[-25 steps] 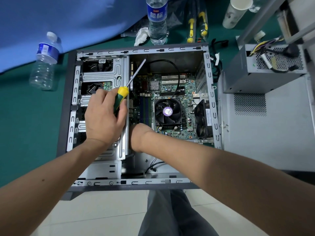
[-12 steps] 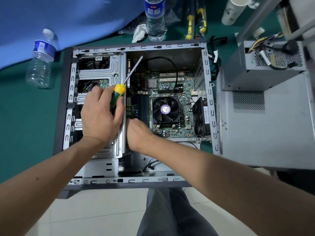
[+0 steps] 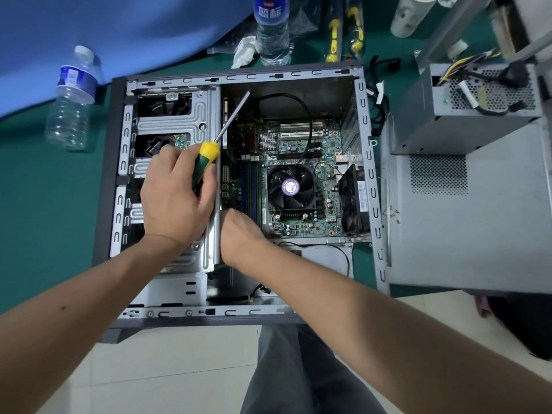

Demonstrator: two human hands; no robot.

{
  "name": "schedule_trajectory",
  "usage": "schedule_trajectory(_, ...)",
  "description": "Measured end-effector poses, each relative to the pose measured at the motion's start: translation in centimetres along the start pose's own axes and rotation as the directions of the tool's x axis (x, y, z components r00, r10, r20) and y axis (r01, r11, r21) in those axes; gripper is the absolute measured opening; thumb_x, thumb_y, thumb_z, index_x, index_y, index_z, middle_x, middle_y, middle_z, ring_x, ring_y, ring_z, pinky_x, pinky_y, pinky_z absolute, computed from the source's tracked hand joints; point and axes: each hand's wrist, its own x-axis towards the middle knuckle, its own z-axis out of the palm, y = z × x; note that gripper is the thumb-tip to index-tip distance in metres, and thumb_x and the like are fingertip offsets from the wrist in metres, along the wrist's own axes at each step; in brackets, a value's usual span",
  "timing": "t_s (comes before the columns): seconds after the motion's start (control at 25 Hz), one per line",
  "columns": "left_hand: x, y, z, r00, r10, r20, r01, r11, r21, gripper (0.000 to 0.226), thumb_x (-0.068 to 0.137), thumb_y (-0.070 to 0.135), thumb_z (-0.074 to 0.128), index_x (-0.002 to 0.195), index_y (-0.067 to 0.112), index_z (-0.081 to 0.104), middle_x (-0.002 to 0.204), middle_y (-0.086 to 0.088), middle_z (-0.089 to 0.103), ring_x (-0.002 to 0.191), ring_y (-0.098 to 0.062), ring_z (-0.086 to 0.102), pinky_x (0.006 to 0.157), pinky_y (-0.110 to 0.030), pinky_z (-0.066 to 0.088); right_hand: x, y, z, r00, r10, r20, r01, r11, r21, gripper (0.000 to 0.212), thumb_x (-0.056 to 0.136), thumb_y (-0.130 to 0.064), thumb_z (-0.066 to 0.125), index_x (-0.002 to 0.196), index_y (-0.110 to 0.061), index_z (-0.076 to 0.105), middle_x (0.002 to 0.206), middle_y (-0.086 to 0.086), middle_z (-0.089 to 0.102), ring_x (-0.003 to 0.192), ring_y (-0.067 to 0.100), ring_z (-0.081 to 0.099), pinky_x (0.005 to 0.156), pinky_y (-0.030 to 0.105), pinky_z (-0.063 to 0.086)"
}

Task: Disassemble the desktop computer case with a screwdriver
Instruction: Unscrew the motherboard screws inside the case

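Note:
The open desktop case (image 3: 370, 180) lies on its side on a green mat, with the motherboard (image 3: 298, 144) and its black CPU fan (image 3: 291, 186) showing. My left hand (image 3: 176, 195) rests on the metal drive cage (image 3: 176, 121) and is shut on a screwdriver (image 3: 207, 156) with a green-and-yellow handle; its shaft points up and to the right, over the board. My right hand (image 3: 239, 237) reaches down inside the case beside the cage's right edge. Its fingers are hidden, so what they touch is unclear.
The removed side panel (image 3: 466, 210) lies right of the case, with the power supply (image 3: 478, 109) and its cables on it. Two water bottles (image 3: 71, 100) (image 3: 273, 28), a crumpled tissue (image 3: 245, 52), yellow-handled tools (image 3: 343, 37) and a paper cup (image 3: 412, 13) sit behind the case.
The view has shifted a little. My right hand has pushed slightly further in beside the drive cage. My left hand keeps its hold on the screwdriver.

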Motion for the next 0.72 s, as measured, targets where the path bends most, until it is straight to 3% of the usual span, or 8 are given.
schedule_trajectory(0.12, 0.0, 0.0, -0.1, 1.000, -0.004, 0.002, 0.004, 1.000, 0.004, 0.033, 0.097, 0.029, 0.053, 0.121, 0.008, 0.060, 0.094, -0.015, 0.052, 0.083, -0.028, 0.046, 0.069, -0.027, 0.027, -0.1, 0.0, -1.1, 0.979, -0.204, 0.023, 0.205, 0.971, -0.125, 0.032, 0.095, 0.000, 0.046, 0.125, -0.006, 0.057, 0.128, 0.010, 0.057, 0.117, 0.023, 0.056, 0.095, 0.028, 0.044)
schedule_trajectory(0.24, 0.1, 0.1, -0.2, 1.000, 0.001, 0.003, -0.001, 1.000, -0.004, 0.032, 0.097, 0.028, 0.052, 0.121, 0.008, 0.060, 0.093, -0.013, 0.051, 0.082, -0.026, 0.045, 0.068, -0.024, 0.023, 0.1, 0.4, -1.7, 0.956, -0.283, 0.071, 0.292, 0.938, -0.189, 0.033, 0.095, 0.000, 0.044, 0.124, -0.006, 0.057, 0.128, 0.011, 0.057, 0.115, 0.025, 0.056, 0.094, 0.030, 0.045)
schedule_trajectory(0.36, 0.2, 0.0, -0.2, 1.000, 0.006, 0.007, -0.006, 1.000, -0.004, 0.032, 0.097, 0.029, 0.052, 0.121, 0.008, 0.060, 0.092, -0.012, 0.051, 0.082, -0.025, 0.044, 0.067, -0.023, 0.021, 0.0, 0.8, -0.6, 0.972, -0.218, 0.086, 0.231, 0.948, -0.218, 0.029, 0.090, -0.003, 0.050, 0.117, -0.006, 0.062, 0.116, 0.011, 0.061, 0.104, 0.026, 0.060, 0.085, 0.031, 0.048)
schedule_trajectory(0.56, 0.1, 0.0, -0.1, 1.000, 0.006, 0.001, -0.006, 1.000, -0.011, 0.032, 0.097, 0.029, 0.052, 0.119, 0.008, 0.060, 0.092, -0.013, 0.051, 0.082, -0.026, 0.045, 0.069, -0.023, 0.023, -0.5, 1.0, -0.7, 0.997, -0.080, 0.013, 0.079, 0.994, 0.081, 0.018, 0.082, 0.011, 0.052, 0.085, -0.006, 0.057, 0.086, 0.013, 0.056, 0.080, 0.031, 0.056, 0.067, 0.032, 0.043)
schedule_trajectory(0.72, 0.2, 0.0, -0.1, 1.000, 0.010, -0.002, -0.010, 1.000, -0.007, 0.032, 0.098, 0.029, 0.051, 0.120, 0.008, 0.060, 0.093, -0.014, 0.052, 0.083, -0.027, 0.046, 0.068, -0.025, 0.025, -0.7, 2.1, -0.4, 0.991, -0.128, -0.047, 0.130, 0.990, 0.049, 0.017, 0.078, 0.014, 0.051, 0.080, -0.003, 0.054, 0.079, 0.012, 0.051, 0.070, 0.028, 0.050, 0.064, 0.030, 0.040)
